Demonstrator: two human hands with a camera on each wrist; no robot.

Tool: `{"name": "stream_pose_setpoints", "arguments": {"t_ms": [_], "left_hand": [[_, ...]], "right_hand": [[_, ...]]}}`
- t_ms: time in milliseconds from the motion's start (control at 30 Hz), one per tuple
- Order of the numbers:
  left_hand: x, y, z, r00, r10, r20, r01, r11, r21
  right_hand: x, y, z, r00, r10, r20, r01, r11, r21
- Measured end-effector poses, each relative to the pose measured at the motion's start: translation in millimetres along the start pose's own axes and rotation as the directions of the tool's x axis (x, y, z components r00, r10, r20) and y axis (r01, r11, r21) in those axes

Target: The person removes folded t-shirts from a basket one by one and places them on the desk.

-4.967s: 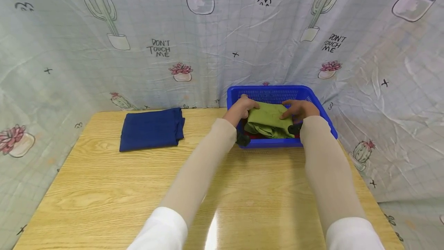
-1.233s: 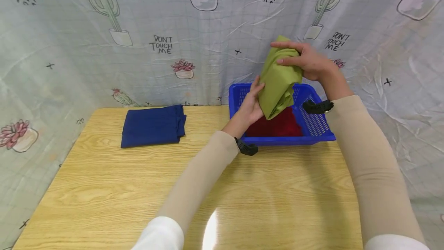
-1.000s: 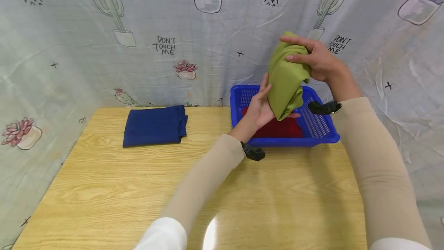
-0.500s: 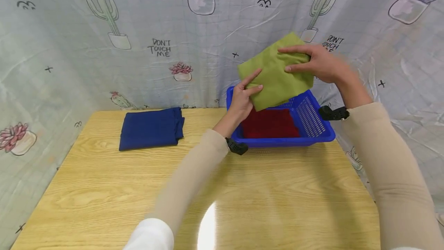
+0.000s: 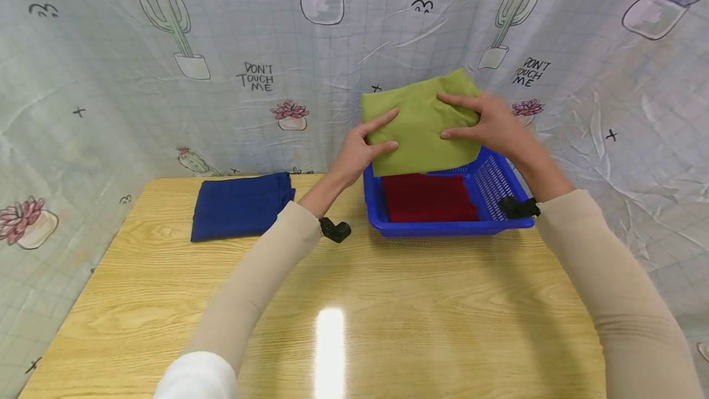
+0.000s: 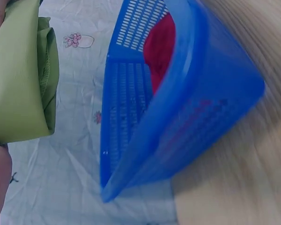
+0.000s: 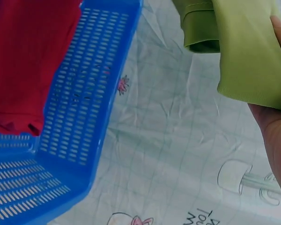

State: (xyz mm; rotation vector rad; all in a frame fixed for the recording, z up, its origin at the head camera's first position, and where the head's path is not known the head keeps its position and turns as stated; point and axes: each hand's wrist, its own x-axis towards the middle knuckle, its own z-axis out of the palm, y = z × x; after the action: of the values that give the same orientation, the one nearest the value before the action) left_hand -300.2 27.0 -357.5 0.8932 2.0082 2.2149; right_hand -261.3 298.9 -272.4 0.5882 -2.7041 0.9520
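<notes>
A folded green cloth garment (image 5: 418, 125) is held up above the blue plastic basket (image 5: 443, 227), its smooth face toward the head camera. My left hand (image 5: 357, 151) grips its left edge, thumb and a finger on the front face. On the right edge, my right hand (image 5: 493, 125) pinches it the same way. Both wrist views show layered folds of the green garment (image 6: 18, 79) hanging along its lower side. Inside the basket lies a folded dark red cloth (image 5: 429, 199); the green one overlaps the basket's back rim in the head view.
A folded navy blue cloth (image 5: 238, 207) lies at the back left of the wooden table (image 5: 410, 313). A patterned curtain (image 5: 221, 122) hangs right behind the table. Each wrist wears a black strap (image 5: 335, 229).
Five seconds ago the green garment was inside the basket under both hands. It has been lifted out, turned to face forward, then shifted left and slightly lower over the last half second.
</notes>
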Motion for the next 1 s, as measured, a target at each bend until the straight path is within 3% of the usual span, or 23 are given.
{"name": "stream_pose_setpoints", "arguments": {"t_ms": [200, 433, 733, 900, 1000], "left_hand": [[-10.6, 10.0, -17.3, 0.998, 0.032, 0.049, -0.035, 0.996, 0.076], [-25.3, 18.9, -34.4, 0.998, -0.009, 0.068, 0.000, 0.990, 0.139], [-52.7, 28.0, -57.8, 0.995, -0.059, 0.079, 0.033, 0.953, 0.302], [-66.4, 30.9, -72.9, 0.989, -0.121, 0.085, 0.083, 0.930, 0.359], [-76.4, 35.0, -82.0, 0.988, -0.125, 0.088, 0.082, 0.921, 0.380]], "right_hand": [[-3, -4, 15, 0.998, -0.066, 0.006, 0.066, 0.997, -0.043], [-8, -12, 35, 0.998, -0.069, -0.016, 0.068, 0.997, -0.045], [-15, -28, 60, 0.999, -0.040, -0.003, 0.040, 0.999, 0.012], [-19, -37, 76, 1.000, -0.011, 0.018, 0.010, 0.999, 0.040], [-20, -43, 86, 1.000, -0.022, 0.022, 0.021, 0.999, 0.046]]}}
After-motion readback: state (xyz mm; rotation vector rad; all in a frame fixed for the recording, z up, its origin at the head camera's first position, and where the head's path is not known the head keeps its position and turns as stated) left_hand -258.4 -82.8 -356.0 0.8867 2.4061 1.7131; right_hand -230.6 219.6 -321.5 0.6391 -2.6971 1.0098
